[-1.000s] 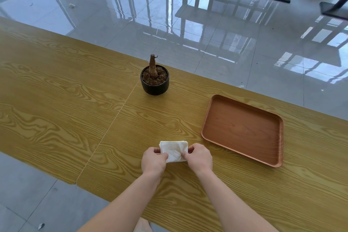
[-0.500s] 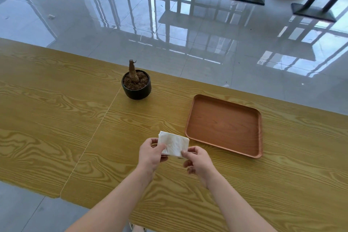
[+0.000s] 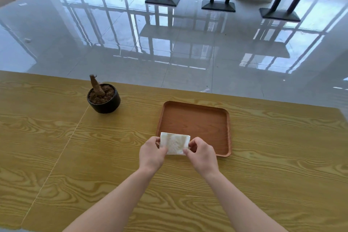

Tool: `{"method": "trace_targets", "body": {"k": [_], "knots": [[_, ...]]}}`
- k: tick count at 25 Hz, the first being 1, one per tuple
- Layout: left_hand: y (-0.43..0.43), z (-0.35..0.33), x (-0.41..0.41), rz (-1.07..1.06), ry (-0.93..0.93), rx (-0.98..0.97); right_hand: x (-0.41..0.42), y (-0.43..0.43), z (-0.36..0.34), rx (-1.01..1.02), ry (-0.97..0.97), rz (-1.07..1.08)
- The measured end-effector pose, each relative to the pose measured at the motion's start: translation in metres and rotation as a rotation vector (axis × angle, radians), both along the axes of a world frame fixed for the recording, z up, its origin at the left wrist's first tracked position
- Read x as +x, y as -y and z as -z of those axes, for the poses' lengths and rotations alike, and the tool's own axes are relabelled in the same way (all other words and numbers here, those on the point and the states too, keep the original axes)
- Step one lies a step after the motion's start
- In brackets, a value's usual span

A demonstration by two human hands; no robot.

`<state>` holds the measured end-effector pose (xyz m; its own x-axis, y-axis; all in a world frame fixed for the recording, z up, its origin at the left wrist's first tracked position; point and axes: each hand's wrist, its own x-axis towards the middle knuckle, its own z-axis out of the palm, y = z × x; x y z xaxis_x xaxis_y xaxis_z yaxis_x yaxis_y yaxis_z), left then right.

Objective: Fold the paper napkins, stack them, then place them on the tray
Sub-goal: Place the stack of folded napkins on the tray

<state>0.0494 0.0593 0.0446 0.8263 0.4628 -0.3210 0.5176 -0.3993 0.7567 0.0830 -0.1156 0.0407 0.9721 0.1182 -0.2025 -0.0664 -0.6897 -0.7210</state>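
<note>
Both hands hold one folded white napkin stack (image 3: 174, 145) over the near-left corner of the wooden tray (image 3: 222, 137); whether it touches the tray cannot be told. Left hand (image 3: 151, 153) pinches the stack's left edge, thumb on top, fingers curled beneath. Right hand (image 3: 202, 154) pinches the right edge the same way. The tray's floor is bare. Black plant pot (image 3: 104, 99) with a brown stump stands well left of the tray on the yellow wood-grain table (image 3: 75, 156).
</note>
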Motion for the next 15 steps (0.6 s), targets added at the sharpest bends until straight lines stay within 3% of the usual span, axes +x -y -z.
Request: {"method": "trace_targets", "body": {"k": [5,15], "knots": [[-0.001,0.005,0.046,0.087,-0.020,0.123,0.034,0.000,0.002,-0.074,0.023,0.002],[-0.020,0.029,0.130,0.158,-0.073,0.167,0.111,-0.026,0.023,-0.113,-0.028,0.083]]}}
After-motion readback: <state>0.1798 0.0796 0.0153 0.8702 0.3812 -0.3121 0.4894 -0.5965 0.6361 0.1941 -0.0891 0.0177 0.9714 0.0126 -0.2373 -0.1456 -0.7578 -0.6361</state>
